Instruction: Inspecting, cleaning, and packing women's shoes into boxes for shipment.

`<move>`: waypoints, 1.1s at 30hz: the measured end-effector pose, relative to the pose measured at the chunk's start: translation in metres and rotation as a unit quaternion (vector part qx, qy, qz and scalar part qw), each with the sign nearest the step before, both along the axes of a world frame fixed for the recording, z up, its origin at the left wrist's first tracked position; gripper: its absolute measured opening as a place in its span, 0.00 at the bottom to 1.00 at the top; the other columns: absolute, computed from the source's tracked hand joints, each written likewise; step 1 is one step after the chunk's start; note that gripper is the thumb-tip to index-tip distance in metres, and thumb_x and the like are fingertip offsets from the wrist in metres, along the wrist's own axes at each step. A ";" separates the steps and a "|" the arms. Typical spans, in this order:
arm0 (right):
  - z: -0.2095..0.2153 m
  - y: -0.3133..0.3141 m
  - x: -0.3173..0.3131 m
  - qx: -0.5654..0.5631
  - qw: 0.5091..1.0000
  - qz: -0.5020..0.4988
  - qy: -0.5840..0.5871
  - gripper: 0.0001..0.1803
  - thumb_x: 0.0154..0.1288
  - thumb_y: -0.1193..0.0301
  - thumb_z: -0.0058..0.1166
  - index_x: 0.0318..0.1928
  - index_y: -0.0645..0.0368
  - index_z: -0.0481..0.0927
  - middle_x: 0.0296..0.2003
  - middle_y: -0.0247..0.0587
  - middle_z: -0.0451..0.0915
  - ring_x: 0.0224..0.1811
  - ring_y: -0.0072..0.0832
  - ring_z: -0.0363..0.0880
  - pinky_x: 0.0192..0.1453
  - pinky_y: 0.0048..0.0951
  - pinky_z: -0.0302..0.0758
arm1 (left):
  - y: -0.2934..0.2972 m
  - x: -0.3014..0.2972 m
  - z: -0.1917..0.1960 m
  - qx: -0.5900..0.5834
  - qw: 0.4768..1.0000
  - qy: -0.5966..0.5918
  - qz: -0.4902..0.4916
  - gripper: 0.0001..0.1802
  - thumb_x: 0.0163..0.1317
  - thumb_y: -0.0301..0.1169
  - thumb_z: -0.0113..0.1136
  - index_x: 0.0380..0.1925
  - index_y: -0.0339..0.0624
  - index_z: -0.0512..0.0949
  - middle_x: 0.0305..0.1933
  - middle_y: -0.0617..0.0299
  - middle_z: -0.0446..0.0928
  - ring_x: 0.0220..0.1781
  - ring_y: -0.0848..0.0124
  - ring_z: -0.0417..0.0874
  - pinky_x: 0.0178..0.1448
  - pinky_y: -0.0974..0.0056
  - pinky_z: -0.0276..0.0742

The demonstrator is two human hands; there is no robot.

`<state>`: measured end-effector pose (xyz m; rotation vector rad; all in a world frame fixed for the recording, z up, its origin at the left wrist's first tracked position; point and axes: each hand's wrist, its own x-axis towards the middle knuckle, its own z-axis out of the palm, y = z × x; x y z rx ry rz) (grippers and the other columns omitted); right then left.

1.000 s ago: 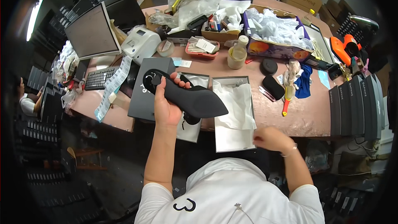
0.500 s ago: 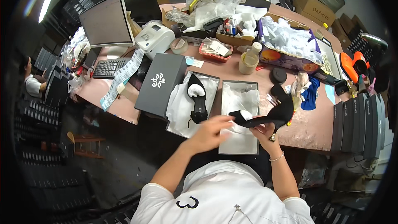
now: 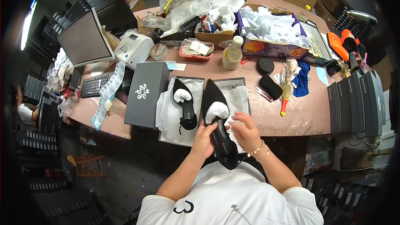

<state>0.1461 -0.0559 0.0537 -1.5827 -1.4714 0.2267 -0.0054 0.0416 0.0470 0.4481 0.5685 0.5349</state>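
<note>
A black pointed shoe (image 3: 225, 145) with white paper stuffed in its toe is in my left hand (image 3: 203, 141), which grips it by its side above an open box (image 3: 244, 96) lined with white tissue. Close to the shoe's right side, my right hand (image 3: 246, 132) has its fingers apart and bent, with nothing visible in them. The matching black shoe (image 3: 188, 110), also stuffed with paper, lies toe away on tissue in the box part (image 3: 197, 81) to the left. Beside that stands a dark grey shoebox lid or box (image 3: 143, 107) with white lettering.
On the right lie a black oval pad (image 3: 270, 86), a red-and-yellow handled brush (image 3: 285, 100) and cloths (image 3: 301, 81). Grey boxes (image 3: 354, 104) stand at the right edge. Farther back are a bottle (image 3: 232, 56), a red basket (image 3: 196, 54), a label printer (image 3: 133, 48) and a paper-filled carton (image 3: 273, 48).
The shoe has moved from the right hand to the left and now points away, sole-side inside showing. My right hand has let go and sits beside it. The view has shifted slightly.
</note>
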 end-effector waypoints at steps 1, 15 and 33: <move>-0.003 -0.009 -0.002 -0.023 0.997 -0.049 0.063 0.14 0.57 0.80 0.58 0.46 0.61 0.79 0.50 0.48 0.76 0.58 0.46 0.73 0.62 0.38 0.71 | 0.000 0.002 -0.008 -0.008 1.000 0.007 0.026 0.19 0.66 0.25 0.51 0.57 0.40 0.65 0.49 0.53 0.76 0.47 0.58 0.82 0.47 0.54 0.83; 0.011 -0.022 0.005 -0.241 0.948 0.040 0.202 0.61 0.46 0.67 0.68 0.74 0.64 0.38 0.62 0.62 0.67 0.64 0.44 0.70 0.67 0.32 0.65 | 0.115 -0.049 -0.033 0.524 0.720 0.454 -0.001 0.30 0.66 0.47 0.55 0.51 0.26 0.74 0.45 0.49 0.80 0.50 0.64 0.80 0.50 0.62 0.77; 0.010 0.003 0.025 -0.139 0.966 0.031 0.216 0.64 0.47 0.58 0.74 0.73 0.64 0.41 0.69 0.59 0.55 0.70 0.48 0.60 0.67 0.42 0.65 | 0.023 -0.037 0.027 0.229 0.946 0.148 -0.176 0.37 0.56 0.22 0.61 0.65 0.37 0.58 0.49 0.57 0.74 0.49 0.70 0.79 0.51 0.66 0.77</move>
